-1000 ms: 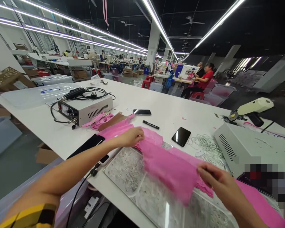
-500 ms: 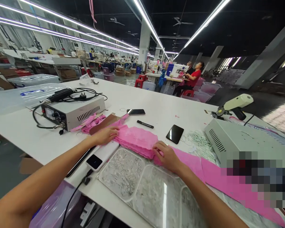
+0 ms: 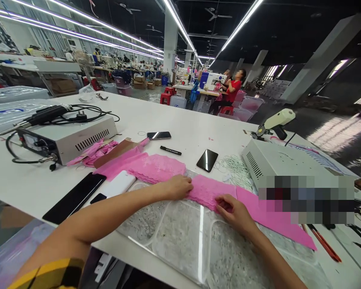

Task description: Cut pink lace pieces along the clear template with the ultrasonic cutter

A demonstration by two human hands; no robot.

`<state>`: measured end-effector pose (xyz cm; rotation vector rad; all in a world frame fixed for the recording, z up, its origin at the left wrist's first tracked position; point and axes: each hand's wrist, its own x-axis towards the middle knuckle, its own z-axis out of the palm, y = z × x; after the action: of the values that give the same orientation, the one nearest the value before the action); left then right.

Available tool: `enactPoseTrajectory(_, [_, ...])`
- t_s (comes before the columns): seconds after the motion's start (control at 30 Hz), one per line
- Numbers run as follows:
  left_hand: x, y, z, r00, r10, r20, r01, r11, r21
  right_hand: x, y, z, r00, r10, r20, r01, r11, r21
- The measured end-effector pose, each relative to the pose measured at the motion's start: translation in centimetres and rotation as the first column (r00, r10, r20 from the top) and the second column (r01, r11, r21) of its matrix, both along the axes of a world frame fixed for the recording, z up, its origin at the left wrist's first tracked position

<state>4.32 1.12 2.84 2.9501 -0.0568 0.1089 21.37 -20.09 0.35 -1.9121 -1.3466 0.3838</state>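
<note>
A pink lace-edged fabric piece [image 3: 209,186] lies in layers across a clear-topped, grey marbled mat [image 3: 180,228]. My left hand [image 3: 179,187] has its fingers closed at the left end of this piece. At its scalloped front edge, the thumb and fingers of my right hand [image 3: 232,209] are curled together on the cloth. Left of my left hand sits a separate pink lace stack [image 3: 159,166], with a gap between the two. Toward the right, a smooth pink strip [image 3: 276,216] runs on from the lace piece.
Two dark phones [image 3: 207,160] and a black marker [image 3: 171,150] lie beyond the fabric. A grey box device [image 3: 84,138] with cables stands left, another device [image 3: 291,164] right. Tangled pale green cord [image 3: 239,170] and orange-handled scissors [image 3: 325,243] lie nearby. A white power bank [image 3: 118,184] sits left.
The lace fabric has parted into a left stack and a right piece. My left hand has moved right, off the left stack. The whole view has shifted.
</note>
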Motion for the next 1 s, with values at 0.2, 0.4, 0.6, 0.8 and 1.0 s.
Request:
enactPoseTrajectory(0.2, [1.2,1.6,0.0,0.992,-0.014,-0.128,0.009,0.999,-0.04,0.4,0.1,-0.5,0.999,0.019,-0.039,-0.018,1.0,0.026])
enactPoseTrajectory(0.4, [1.0,1.4,1.3,0.988,-0.015,-0.156,0.005,0.998,-0.064,0.6,-0.1,-0.8,0.999,0.038,0.004,-0.038,0.997,0.062])
enactPoseTrajectory(0.6, [0.5,0.4,2.7,1.0,-0.002,0.016,0.002,0.999,-0.037,-1.4,0.6,-0.9,0.97,-0.072,0.234,0.047,0.993,0.111])
enactPoseTrajectory(0.8, [-1.5,-0.6,2.8,0.986,-0.043,0.161,0.037,0.998,0.041,-1.3,0.7,-1.2,0.866,-0.17,0.47,0.105,0.981,0.163])
enactPoseTrajectory(1.0, [-6.7,-1.7,1.9,0.979,-0.149,0.143,0.133,0.985,0.113,-2.4,-3.0,-0.2,0.802,-0.015,0.597,-0.086,0.986,0.14])
